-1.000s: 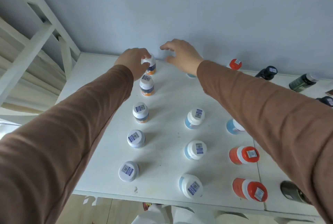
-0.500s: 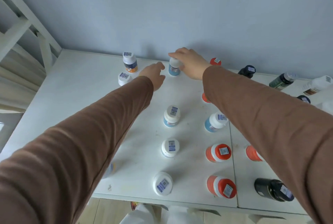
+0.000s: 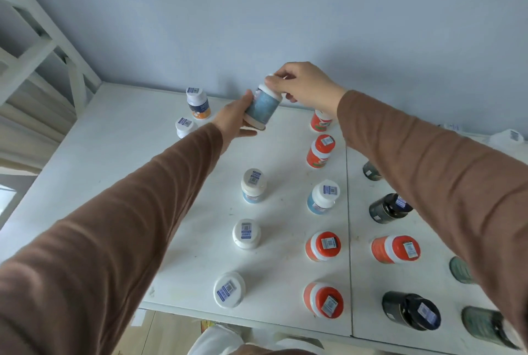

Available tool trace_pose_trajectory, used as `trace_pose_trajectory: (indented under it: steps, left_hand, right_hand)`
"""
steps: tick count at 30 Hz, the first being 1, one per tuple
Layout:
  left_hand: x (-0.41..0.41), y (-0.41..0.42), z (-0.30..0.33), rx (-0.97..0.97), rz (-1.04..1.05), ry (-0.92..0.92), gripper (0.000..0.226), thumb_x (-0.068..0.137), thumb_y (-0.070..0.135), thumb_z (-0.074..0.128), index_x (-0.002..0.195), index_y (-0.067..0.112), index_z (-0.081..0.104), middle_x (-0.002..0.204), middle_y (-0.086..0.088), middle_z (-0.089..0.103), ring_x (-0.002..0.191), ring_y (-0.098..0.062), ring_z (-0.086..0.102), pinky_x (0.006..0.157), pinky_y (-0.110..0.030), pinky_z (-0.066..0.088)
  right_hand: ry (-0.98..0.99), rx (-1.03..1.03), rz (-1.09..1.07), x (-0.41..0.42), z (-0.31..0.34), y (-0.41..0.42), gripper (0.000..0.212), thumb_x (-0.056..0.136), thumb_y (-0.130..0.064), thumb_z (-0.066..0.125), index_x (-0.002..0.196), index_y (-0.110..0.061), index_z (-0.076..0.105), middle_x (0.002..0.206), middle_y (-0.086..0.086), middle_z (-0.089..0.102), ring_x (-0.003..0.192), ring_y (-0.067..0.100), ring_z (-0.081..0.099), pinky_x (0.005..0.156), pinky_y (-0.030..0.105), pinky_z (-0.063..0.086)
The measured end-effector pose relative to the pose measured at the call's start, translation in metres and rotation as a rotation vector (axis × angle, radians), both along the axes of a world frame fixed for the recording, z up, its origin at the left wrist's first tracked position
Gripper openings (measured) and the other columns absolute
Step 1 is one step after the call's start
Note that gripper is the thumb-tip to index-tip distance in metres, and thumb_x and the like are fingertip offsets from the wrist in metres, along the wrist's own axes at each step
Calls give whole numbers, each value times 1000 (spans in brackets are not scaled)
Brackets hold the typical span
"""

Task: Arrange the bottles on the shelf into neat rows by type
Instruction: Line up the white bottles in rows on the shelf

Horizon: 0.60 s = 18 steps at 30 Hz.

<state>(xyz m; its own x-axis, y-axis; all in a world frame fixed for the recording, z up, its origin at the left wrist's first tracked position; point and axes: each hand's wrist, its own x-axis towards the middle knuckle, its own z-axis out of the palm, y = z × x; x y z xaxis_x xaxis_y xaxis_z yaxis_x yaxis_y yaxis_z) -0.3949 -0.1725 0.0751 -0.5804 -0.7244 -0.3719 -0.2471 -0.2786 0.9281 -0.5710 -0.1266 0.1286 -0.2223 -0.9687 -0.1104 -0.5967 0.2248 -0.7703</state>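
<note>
Blue-label bottle now lifted off shelf, tilted; right hand pinches cap, left hand now grips base. Far slot of blue row awaits it.

— What is lifted off the shelf?

— A blue-labelled bottle with a white cap, tilted in the air near the back edge, held between both hands: the left hand round its base, the right hand pinching the cap.

— And the others?

— Upright in lines running front to back: white-capped blue bottles mid-shelf, orange-capped bottles beside them to the right, dark bottles towards the right edge. Two white-capped bottles with orange bands stand nearer the back left corner.
</note>
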Motion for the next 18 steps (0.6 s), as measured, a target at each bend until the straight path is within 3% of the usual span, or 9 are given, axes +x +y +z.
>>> trace_pose_trajectory:
  steps: [3, 5, 9, 13, 16, 18]
  left_hand:
    - [2, 9, 17, 293, -80, 137, 60, 99, 54, 25, 103, 7, 62, 79, -13, 64, 64, -23, 58, 67, -31, 52]
    - [2, 13, 23, 426, -123, 180, 60, 98, 53, 26, 95, 6, 64, 71, -11, 61, 56, -21, 54, 60, -27, 50]
    - [2, 17, 22, 454, -133, 165, 58, 98, 51, 28, 92, 6, 64, 67, -10, 61, 53, -19, 52, 59, -25, 49]
    - [4, 18, 10, 331, -67, 163, 52, 100, 49, 30, 108, 8, 62, 83, -14, 67, 73, -24, 60, 73, -32, 53]
    - [11, 17, -4, 151, -77, 120, 46, 100, 43, 36, 128, 12, 55, 112, -8, 64, 100, -21, 62, 97, -38, 50]
    - [18, 19, -12, 49, -139, 93, 37, 101, 34, 39, 132, 15, 50, 118, -3, 60, 107, -18, 57, 103, -36, 45]
  right_hand:
    - [-82, 28, -98, 4, 13, 6, 50, 80, -64, 63, 79, -15, 54, 69, -4, 53, 61, 14, 48, 61, 26, 43]
    - [-117, 69, -119, 6, 18, 9, 53, 81, -67, 61, 78, -15, 49, 66, -3, 48, 58, 14, 43, 57, 25, 38]
    - [-150, 131, -109, 9, 18, 15, 57, 81, -72, 57, 85, -16, 50, 67, -1, 46, 56, 14, 40, 55, 25, 36]
    - [-132, 112, -64, 11, 12, 21, 50, 84, -63, 60, 83, -13, 57, 69, -3, 51, 58, 12, 44, 56, 24, 39]
    - [-68, 52, 23, 11, 1, 27, 44, 87, -52, 65, 101, -10, 66, 84, 1, 60, 68, 13, 52, 63, 27, 47]
    - [31, 7, 90, 13, -9, 30, 37, 84, -43, 70, 107, -15, 66, 96, 1, 63, 74, 12, 56, 72, 31, 50]
